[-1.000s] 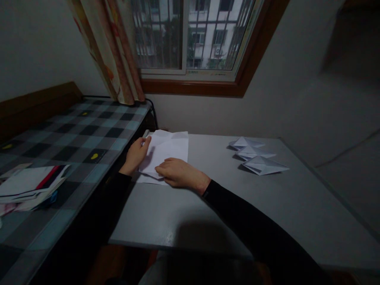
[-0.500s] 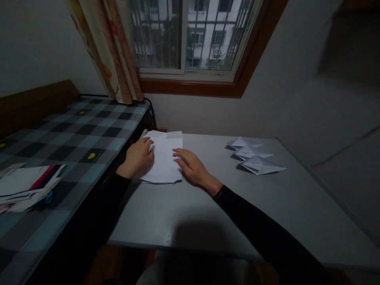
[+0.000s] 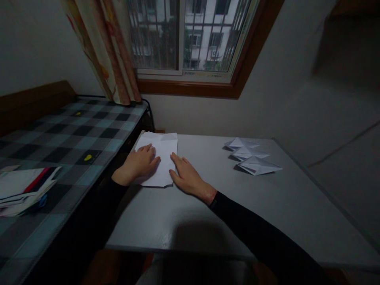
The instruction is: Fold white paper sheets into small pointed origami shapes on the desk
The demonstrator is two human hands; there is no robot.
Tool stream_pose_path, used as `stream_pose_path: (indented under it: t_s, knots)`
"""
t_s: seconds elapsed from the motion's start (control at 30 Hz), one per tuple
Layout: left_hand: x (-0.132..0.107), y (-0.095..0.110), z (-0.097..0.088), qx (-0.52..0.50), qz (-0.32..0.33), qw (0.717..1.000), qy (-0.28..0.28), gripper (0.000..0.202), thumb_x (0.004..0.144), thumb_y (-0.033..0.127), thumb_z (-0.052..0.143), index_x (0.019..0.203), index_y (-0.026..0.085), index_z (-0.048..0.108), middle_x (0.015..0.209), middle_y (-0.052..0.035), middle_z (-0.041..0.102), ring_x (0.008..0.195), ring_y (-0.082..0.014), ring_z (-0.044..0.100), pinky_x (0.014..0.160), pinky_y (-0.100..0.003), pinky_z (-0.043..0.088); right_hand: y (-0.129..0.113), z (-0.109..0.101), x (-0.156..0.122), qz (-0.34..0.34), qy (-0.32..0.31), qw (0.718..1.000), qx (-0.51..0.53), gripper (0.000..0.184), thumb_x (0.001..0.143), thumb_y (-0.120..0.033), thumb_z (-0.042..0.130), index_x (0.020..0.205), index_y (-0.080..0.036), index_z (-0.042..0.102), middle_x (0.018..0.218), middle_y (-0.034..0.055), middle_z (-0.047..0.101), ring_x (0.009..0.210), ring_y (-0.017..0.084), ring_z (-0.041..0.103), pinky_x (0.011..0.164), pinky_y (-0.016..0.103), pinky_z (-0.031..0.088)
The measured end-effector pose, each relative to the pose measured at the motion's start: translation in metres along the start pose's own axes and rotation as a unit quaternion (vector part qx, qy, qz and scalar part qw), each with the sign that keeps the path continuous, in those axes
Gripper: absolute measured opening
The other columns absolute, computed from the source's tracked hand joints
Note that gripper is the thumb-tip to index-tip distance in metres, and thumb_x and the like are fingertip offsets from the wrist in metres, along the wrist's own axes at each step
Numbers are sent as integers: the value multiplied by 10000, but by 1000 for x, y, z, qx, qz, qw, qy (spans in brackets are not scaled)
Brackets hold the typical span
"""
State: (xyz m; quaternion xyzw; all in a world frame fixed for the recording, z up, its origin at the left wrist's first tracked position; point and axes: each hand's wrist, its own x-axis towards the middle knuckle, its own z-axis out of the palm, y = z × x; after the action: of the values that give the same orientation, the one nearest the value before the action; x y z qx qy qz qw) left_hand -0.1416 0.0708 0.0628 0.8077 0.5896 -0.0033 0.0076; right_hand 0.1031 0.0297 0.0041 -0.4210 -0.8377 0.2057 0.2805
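White sheets of paper (image 3: pixel 162 170) lie at the left end of the table, with a creased flap at the top right corner. My left hand (image 3: pixel 141 161) rests on the left part of the paper, its fingers spread out and the palm down. At the paper's right edge is my right hand (image 3: pixel 187 174), with the fingers stretched and the thumb apart. Neither hand grips anything. To the right stand three folded white paper shapes with pointed ends, the nearest folded paper (image 3: pixel 257 165) in front of the two others.
The white table (image 3: pixel 213 221) stands below a barred window (image 3: pixel 204 39). On the left is a bed with a checked cover (image 3: pixel 97 126), and on it lies a pile of papers (image 3: pixel 26 186). A patterned curtain (image 3: pixel 113 59) hangs beside the window.
My left hand has moved further onto the paper, its fingers flatter and wider. My right hand has slid slightly down along the right edge. The paper lies flatter, and the view has shifted a little.
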Motion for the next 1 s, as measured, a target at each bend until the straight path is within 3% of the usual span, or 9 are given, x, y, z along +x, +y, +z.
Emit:
stream_pose_path:
  t_s: [0.17, 0.33, 0.43, 0.5, 0.63, 0.7, 0.8, 0.9, 1.0]
  knots:
    - [-9, 11, -7, 42, 13, 999, -18, 621, 1135, 460, 444, 1651, 119, 506, 1787, -217, 420, 1604, -438, 478, 1247, -657, 439, -5, -5, -2, -33, -63, 997, -38, 715, 1138, -366, 516, 1779, -136, 298, 1844, 218, 305, 1715, 374, 320, 1396, 670, 243]
    - [-9, 20, -4, 11, 16, 1000, -9, 597, 1153, 510, 430, 1611, 144, 547, 1756, -230, 464, 1598, -435, 489, 1250, -640, 434, 2, -23, -9, -55, -8, 998, -35, 668, 1133, -336, 525, 1764, -215, 345, 1814, 177, 404, 1686, 335, 393, 1361, 679, 327]
    - [-7, 21, 5, -8, 23, 1000, -1, 634, 1151, 558, 445, 1624, 144, 530, 1756, -240, 459, 1612, -443, 466, 1253, -647, 427, 13, -54, -30, -93, 82, 991, -54, 576, 1102, -268, 568, 1672, -241, 488, 1692, 163, 583, 1567, 335, 555, 1302, 654, 421]
    - [-5, 20, 13, -13, 31, 999, -2, 660, 1149, 572, 451, 1636, 130, 513, 1765, -246, 442, 1617, -458, 451, 1246, -668, 427, 27, -84, -52, -122, 156, 977, -84, 468, 1064, -184, 580, 1523, -261, 628, 1485, 129, 743, 1378, 324, 693, 1187, 592, 528]
    - [1, 18, 25, -16, 39, 999, 16, 665, 1141, 567, 480, 1632, 120, 519, 1761, -259, 440, 1614, -477, 449, 1257, -694, 406, 66, -150, -110, -94, 265, 934, -220, 363, 969, -113, 602, 1270, -254, 746, 1193, 109, 812, 1120, 341, 750, 1016, 554, 574]
    - [3, 22, 26, -21, 43, 998, 45, 639, 1134, 550, 502, 1614, 129, 540, 1739, -261, 471, 1598, -474, 473, 1271, -699, 388, 90, -176, -139, -42, 255, 926, -274, 330, 943, -131, 621, 1221, -241, 758, 1191, 123, 802, 1114, 356, 739, 1013, 565, 570]
    - [5, 34, 24, -29, 64, 993, 96, 616, 1124, 536, 527, 1571, 115, 577, 1697, -266, 524, 1559, -454, 526, 1283, -672, 392, 124, -199, -173, -4, 189, 935, -301, 405, 924, -183, 640, 1318, -190, 732, 1303, 165, 779, 1184, 382, 728, 1028, 577, 580]
    - [6, 46, 22, -42, 101, 985, 132, 575, 1115, 530, 544, 1505, 117, 631, 1642, -245, 590, 1504, -418, 588, 1259, -599, 453, 149, -208, -189, 12, 147, 943, -298, 348, 999, -260, 620, 1314, -182, 747, 1296, 167, 798, 1179, 379, 748, 1011, 579, 594]
    - [7, 52, 22, -58, 122, 978, 159, 538, 1109, 521, 560, 1466, 131, 662, 1589, -219, 644, 1437, -411, 642, 1197, -587, 511, 156, -211, -190, 14, 146, 942, -301, 260, 1061, -317, 603, 1192, -210, 801, 1189, 145, 837, 1094, 366, 773, 947, 562, 607]
